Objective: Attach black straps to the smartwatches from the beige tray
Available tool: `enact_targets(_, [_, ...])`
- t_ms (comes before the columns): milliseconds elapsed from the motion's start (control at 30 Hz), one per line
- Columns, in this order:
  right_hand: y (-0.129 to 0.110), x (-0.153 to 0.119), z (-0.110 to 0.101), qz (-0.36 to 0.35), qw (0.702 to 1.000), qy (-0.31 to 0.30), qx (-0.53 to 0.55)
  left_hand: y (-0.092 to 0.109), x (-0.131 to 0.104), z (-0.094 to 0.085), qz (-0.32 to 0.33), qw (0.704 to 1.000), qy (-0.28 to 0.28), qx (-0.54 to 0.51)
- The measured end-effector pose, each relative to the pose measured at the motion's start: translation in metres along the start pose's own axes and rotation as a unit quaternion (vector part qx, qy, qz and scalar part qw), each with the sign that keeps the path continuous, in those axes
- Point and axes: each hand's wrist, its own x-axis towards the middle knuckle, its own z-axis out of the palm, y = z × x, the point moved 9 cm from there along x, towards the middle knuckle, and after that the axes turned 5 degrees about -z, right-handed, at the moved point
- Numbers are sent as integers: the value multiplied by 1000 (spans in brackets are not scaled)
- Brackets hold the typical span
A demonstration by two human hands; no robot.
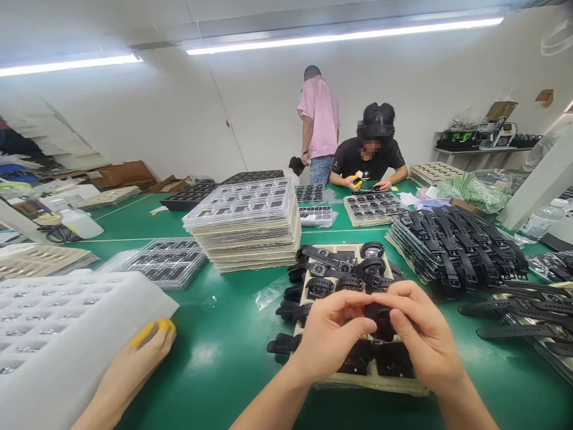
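Observation:
My left hand [329,334] and my right hand [425,337] are close together over a cream tray [333,377] of watches. Between their fingertips is a glossy black watch [381,319], partly covered by my fingers. Its strap cannot be made out. Lower in the tray lie dark watch bodies [394,360]. Further up sit watches with black straps [347,280], several with their round sensor backs showing. Some straps [284,344] hang over the tray's left side.
A co-worker's hand [150,346] with yellow finger covers grips a white foam tray [129,298] at left. Stacked clear trays [244,209] stand ahead. Strapped watches [465,245] are piled at right. A person in black [369,155] works opposite; another in pink [320,116] stands behind.

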Motion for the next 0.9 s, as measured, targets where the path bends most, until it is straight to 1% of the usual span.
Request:
enact_targets(67, [1,-4,-9,-6,998,63,7,0,-1,0,5,1000,6,9])
enact_targets(133, [4,-8,-14,-3,995,102,18,0,-2,2,21,999,6,33])
enact_targets(200, [7,-9,-13,12,994,105,25,1,-3,5,48,997,-2,62])
enact_targets(267, [9,-9,-15,20,994,108,27,2,-4,5,76,994,4,85])
enact_targets(367, [7,-3,-13,23,997,66,15,3,-5,-1,104,988,33,106])
enact_targets(467, [6,2,-10,28,1000,11,3,4,-5,-3,120,986,35,110])
enact_targets(533, [5,3,-8,27,1000,-13,8,4,-5,-4,124,985,35,116])
enact_targets(667, [5,3,-9,17,1000,-5,23,4,-3,-1,111,986,24,125])
enact_targets(800, [9,0,0,33,998,-43,15,8,-2,0,104,984,30,140])
enact_targets(900, [12,-2,1,41,998,-39,0,9,-2,-1,97,980,38,172])
